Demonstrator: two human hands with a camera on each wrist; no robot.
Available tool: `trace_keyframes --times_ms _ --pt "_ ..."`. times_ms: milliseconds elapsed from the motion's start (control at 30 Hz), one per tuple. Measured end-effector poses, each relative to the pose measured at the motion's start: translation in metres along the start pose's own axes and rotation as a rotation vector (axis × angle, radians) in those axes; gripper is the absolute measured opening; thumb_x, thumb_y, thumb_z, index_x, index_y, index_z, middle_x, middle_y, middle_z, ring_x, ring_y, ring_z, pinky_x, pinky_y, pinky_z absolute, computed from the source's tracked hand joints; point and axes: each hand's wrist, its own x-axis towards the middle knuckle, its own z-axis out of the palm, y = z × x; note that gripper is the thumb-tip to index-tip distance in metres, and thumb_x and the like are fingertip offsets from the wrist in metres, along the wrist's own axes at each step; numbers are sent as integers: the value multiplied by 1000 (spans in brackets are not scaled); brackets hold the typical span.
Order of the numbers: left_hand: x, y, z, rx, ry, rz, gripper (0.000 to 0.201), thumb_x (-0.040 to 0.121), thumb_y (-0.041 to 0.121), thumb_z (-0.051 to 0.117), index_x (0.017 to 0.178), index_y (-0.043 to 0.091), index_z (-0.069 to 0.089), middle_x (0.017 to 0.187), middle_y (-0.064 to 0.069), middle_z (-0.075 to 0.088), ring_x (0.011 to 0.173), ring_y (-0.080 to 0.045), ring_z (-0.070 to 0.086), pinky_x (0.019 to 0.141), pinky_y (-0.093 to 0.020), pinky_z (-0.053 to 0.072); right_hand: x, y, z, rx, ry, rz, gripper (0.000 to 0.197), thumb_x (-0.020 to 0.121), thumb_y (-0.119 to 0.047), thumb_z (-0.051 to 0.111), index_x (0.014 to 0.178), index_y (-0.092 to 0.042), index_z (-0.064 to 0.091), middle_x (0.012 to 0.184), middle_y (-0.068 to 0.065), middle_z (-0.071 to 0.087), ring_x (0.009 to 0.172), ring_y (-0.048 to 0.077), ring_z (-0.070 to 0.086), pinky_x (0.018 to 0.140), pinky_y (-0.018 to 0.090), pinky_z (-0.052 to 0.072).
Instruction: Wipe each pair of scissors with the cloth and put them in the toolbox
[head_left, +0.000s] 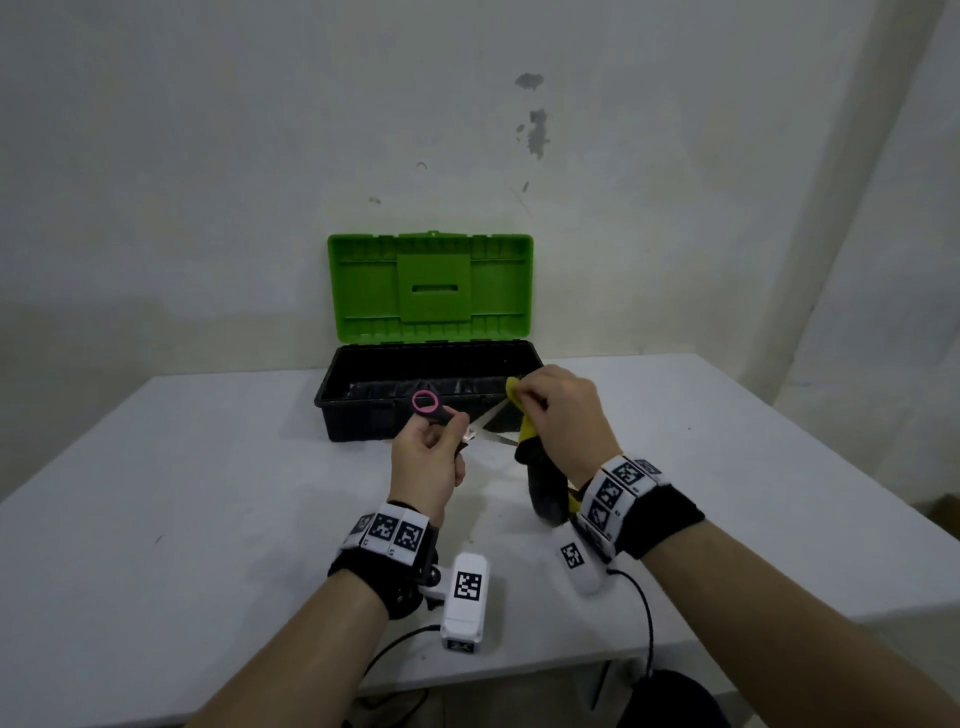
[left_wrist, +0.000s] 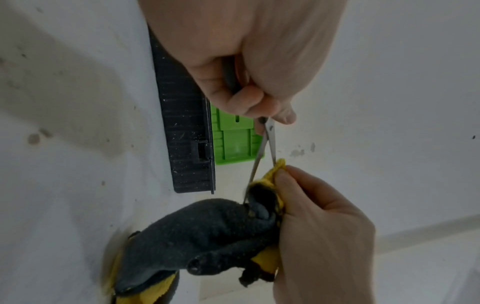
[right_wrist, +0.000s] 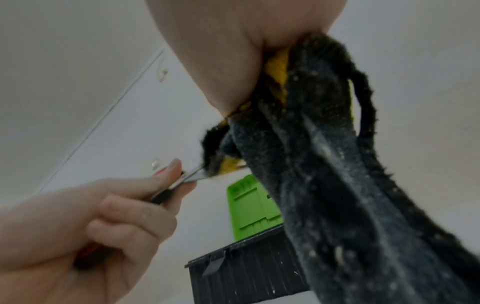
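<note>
My left hand (head_left: 434, 441) grips the black handles of a small pair of scissors (head_left: 485, 430) with a pink-rimmed finger ring (head_left: 426, 402). The steel blades (left_wrist: 262, 152) are spread apart and point right. My right hand (head_left: 558, 415) pinches a yellow and dark grey cloth (head_left: 540, 483) around the upper blade near its tip. The rest of the cloth (left_wrist: 207, 230) hangs down to the table. Behind both hands, the black toolbox (head_left: 363, 415) stands with its green lid (head_left: 430, 286) raised against the wall. The cloth (right_wrist: 337, 164) fills much of the right wrist view.
The white table (head_left: 208, 493) carries the toolbox at its far middle edge, against a pale wall. Black cables hang off the near table edge below my wrists. No other scissors show in these views.
</note>
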Motion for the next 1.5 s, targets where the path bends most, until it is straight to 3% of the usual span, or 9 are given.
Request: trace_keyframes --times_ms 200,400,500,600,733,967,1167,1367,1500 --pt "3 4 4 -11 -13 34 8 98 12 59 90 8 60 55 3 54 38 -15 37 39 -25 30 -14 -24 13 -72 -189 -183 11 84 -1 67 90 -7 73 93 6 68 85 23 60 72 32 49" --pt "6 -3 -5 58 4 24 7 96 13 62 89 11 62 63 -5 53 40 -15 39 41 -26 32 12 1 3 -203 -194 -9 12 83 0 62 86 -6 72 93 7 66 86 28 58 72 36 49" --pt "9 -1 -3 54 6 38 9 97 13 61 91 7 61 58 -1 56 38 -14 39 40 -25 32 -1 -23 9 -130 -253 -180 15 86 -10 57 87 -8 72 91 6 66 80 23 54 70 32 46" --pt "12 0 -3 68 2 61 10 96 13 61 88 8 62 61 -5 58 38 -15 40 41 -25 32 -8 -27 16 -172 -378 -232 19 80 0 63 94 -10 70 95 4 64 79 22 51 70 25 40" --pt "14 -3 -10 103 5 40 9 95 15 63 87 12 63 62 -2 55 40 -16 40 43 -26 34 11 5 11 -254 -303 -5 19 82 3 60 92 -10 70 100 4 62 91 25 54 72 31 45" --pt "14 -1 0 -65 -16 -137 10 98 17 60 95 7 62 56 4 56 41 -11 39 43 -25 32 -6 -25 17 -128 -296 -201 9 87 -6 63 88 -8 71 92 4 66 83 23 57 70 34 49" --pt "11 -4 -5 -58 -28 -177 9 97 18 62 95 9 62 63 1 50 43 -10 40 40 -21 33 13 5 10 -108 -155 51 17 92 -13 61 80 -6 71 82 4 63 77 24 59 68 40 49" --pt "14 -2 -1 -54 -59 -144 9 99 16 59 95 7 62 56 5 53 42 -11 39 40 -22 32 -5 -21 19 -22 -277 -69 15 89 -12 61 80 -6 71 82 5 66 77 23 59 69 41 51" --pt "10 -5 -5 -24 -45 -117 7 98 14 60 94 9 62 61 1 51 42 -11 39 41 -23 30 9 0 13 -85 -191 116 20 92 -18 61 79 -8 73 79 5 67 73 21 60 69 42 51"
